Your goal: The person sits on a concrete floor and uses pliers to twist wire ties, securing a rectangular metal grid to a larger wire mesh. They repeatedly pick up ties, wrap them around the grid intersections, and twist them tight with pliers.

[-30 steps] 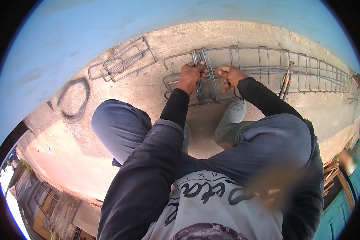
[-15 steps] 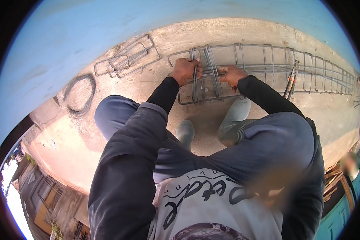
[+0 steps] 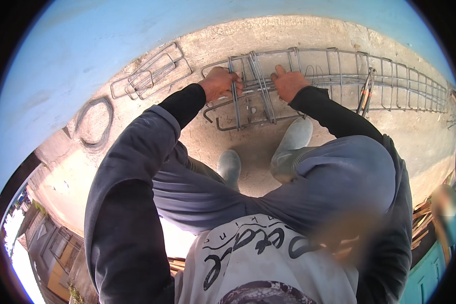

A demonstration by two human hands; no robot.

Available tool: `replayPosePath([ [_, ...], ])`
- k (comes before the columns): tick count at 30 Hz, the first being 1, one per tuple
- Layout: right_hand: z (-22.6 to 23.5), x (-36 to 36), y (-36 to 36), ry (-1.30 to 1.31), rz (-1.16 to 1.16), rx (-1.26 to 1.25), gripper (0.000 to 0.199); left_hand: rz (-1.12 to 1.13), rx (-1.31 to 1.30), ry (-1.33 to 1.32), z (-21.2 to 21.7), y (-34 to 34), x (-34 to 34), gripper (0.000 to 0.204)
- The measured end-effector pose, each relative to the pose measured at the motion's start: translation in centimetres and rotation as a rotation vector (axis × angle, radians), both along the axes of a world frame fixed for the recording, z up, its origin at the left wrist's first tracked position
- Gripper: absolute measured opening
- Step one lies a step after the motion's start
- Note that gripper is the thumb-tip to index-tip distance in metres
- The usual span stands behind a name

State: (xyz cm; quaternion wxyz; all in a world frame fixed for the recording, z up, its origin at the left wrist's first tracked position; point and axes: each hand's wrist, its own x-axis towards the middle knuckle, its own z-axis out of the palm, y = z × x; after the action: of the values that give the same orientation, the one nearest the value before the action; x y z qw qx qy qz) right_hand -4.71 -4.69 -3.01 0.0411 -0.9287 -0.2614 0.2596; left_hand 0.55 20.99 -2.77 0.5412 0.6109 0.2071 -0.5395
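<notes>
A long reinforcing-steel cage (image 3: 339,76) lies on the ground across my front, made of long bars with rectangular stirrups around them. My left hand (image 3: 220,84) is closed around a steel stirrup (image 3: 236,111) near the cage's left end. Just right of it, several stirrups (image 3: 262,91) stand bunched together, slightly slanted. A hooked bar end (image 3: 207,115) sticks out below my left hand. My right hand (image 3: 290,84) is over the middle bars, right of the bunch. Its upper fingers are apart; its palm side is hidden.
Long-handled pincers (image 3: 366,91) lean on the cage at right. Loose stirrups (image 3: 152,73) and a coil of thin wire (image 3: 93,121) lie at left. A blue wall (image 3: 137,25) rises beyond the concrete. My boots (image 3: 295,139) stand close to the cage.
My left hand has moved left with the stirrup, and a hooked bar end now shows below it. My right hand has loosened from the bars, its fingers spreading. The view has shifted slightly.
</notes>
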Motion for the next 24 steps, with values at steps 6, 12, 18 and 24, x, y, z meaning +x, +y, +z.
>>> replayPosePath([
  [6, -2.2, 0.4, 0.3, 0.069, -0.036, 0.020, 0.016, 0.002, 0.111, -0.017, 0.2, 4.8, 0.1, 0.030],
  [12, -3.8, 0.5, -0.3, 0.013, 0.052, 0.038, 0.020, 0.003, 0.244, -0.012, 1.5, 11.3, 0.3, 0.028],
  [18, -3.3, 0.4, -0.1, 0.030, 0.039, 0.041, 0.021, -0.356, 0.310, -0.030, 7.3, 20.7, 3.8, 0.032],
  [24, -3.5, 0.3, 0.0, -0.001, 0.083, 0.027, 0.021, -0.708, 0.380, -0.336, 7.1, 25.5, 3.6, 0.030],
])
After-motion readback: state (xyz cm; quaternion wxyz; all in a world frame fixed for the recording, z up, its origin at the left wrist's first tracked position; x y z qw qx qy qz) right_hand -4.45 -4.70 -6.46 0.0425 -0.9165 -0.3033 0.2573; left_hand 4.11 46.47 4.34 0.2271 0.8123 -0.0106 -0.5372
